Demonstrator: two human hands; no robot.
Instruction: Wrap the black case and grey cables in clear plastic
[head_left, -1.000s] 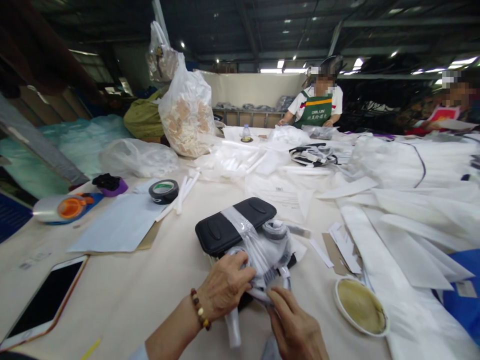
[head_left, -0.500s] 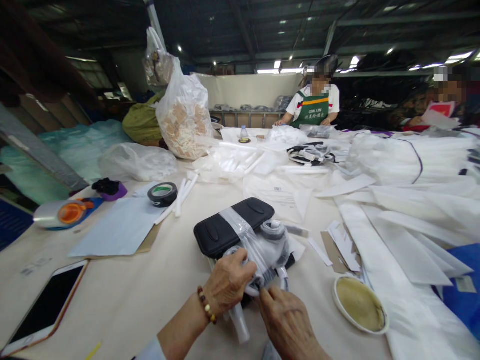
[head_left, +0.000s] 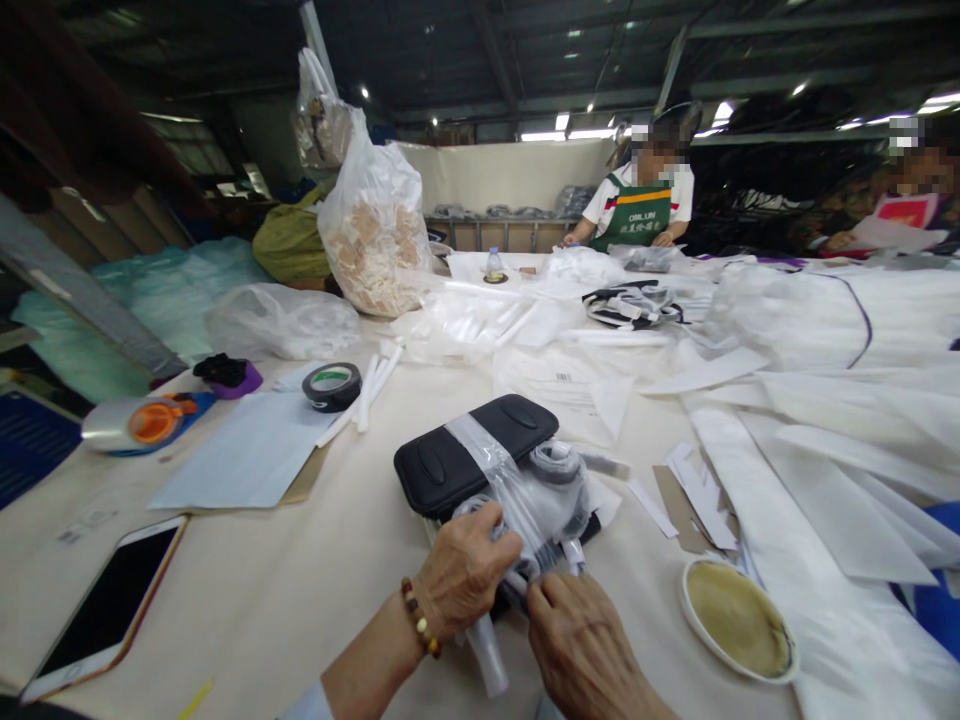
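A black bag with a padded, hard-looking panel (head_left: 435, 462) lies on the table in front of me, a clear plastic band (head_left: 486, 455) across it. Grey straps, partly covered in clear plastic (head_left: 559, 490), are bundled along its near side. My left hand (head_left: 465, 570), with a beaded bracelet at the wrist, is closed on the strap bundle. Close beside it, my right hand (head_left: 585, 635) pinches the bundle's near end; its fingertips are partly hidden. A translucent white tube-like piece (head_left: 487, 655) sticks out below my left hand.
To the left are a phone (head_left: 109, 605), pale blue sheets (head_left: 240, 465), a black tape roll (head_left: 331, 385) and a clear tape roll (head_left: 124, 425). A round lid (head_left: 739, 620), card scraps (head_left: 686, 500) and white sheets (head_left: 832, 490) lie right. A co-worker (head_left: 641, 205) stands across the table.
The view has shifted slightly, so most things sit a little further right. Both hands remain at the strap bundle, with only small finger movement.
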